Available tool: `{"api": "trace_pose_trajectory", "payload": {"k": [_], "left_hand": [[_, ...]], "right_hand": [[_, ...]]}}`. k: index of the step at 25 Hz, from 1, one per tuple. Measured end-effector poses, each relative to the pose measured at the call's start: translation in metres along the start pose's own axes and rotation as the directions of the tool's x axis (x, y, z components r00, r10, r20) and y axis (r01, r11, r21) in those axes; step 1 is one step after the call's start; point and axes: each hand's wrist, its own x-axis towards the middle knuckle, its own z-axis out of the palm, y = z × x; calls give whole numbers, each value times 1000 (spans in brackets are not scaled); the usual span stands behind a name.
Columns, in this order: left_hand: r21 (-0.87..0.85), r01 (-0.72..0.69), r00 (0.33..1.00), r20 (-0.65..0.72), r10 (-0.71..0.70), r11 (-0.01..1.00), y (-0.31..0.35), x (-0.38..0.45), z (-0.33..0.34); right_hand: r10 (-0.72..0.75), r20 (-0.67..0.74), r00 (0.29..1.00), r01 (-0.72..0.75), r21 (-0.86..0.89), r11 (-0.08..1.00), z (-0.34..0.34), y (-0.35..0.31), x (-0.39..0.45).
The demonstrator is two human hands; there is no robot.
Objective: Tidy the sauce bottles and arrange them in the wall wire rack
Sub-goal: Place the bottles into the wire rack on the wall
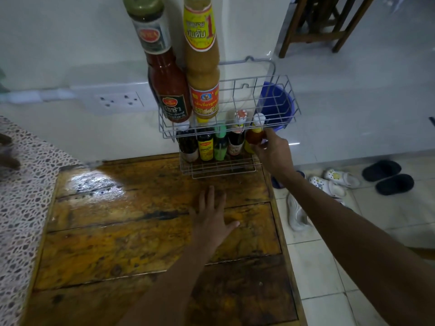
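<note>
**Sauce bottles stand in the two-tier wire rack, right hand on the last one**

Sauce bottles fill the wire rack (270,90) that hangs on the white wall in the upper middle of the frame. In the upper basket we see two tall bottles at its left end: a red chili sauce bottle (164,76) with a green cap, and just beside it, to the right, a tan sauce bottle (202,67) with a yellow label. The right part of this basket holds nothing.

In the lower basket five smaller bottles stand in a row. From left to right we see a dark bottle (187,144), a bottle with a yellow label (205,144), a green bottle (220,142), a dark bottle with a red and white cap (236,137) and a small orange bottle (254,137) with a white cap at the right end.

Our right hand (273,151) reaches to this last one, and its fingers are curled round the small orange bottle, holding it at the side. Our left hand (211,220) lies flat on the wooden table (117,231) below the rack, with fingers straight and spread, and it holds nothing.

At the left edge of the frame a patterned cloth (21,196) covers part of the table. Behind the rack, on the right, a blue bucket (277,102) stands on the floor. Lower on the right, some sandals (388,177) and shoes lie on the tiles. A wall socket (117,100) is left of the rack.
</note>
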Motion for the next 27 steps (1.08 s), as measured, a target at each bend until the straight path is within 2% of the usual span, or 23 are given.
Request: {"api": "trace_pose_trajectory", "payload": {"k": [3, 8, 18, 27], "left_hand": [[-3, 5, 1000, 8, -5, 1000, 2, -1, -1], [3, 6, 1000, 12, -6, 1000, 3, -1, -1], [3, 13, 999, 31, -13, 1000, 3, 0, 0], [15, 10, 1000, -5, -10, 1000, 0, -8, 3]], "right_hand": [[-42, 5, 999, 42, 10, 999, 2, -1, 1], [-1, 40, 999, 2, -22, 1000, 3, -3, 7], [-61, 11, 998, 62, -77, 995, 5, 0, 12], [-22, 35, 999, 22, 10, 1000, -6, -7, 5]]}}
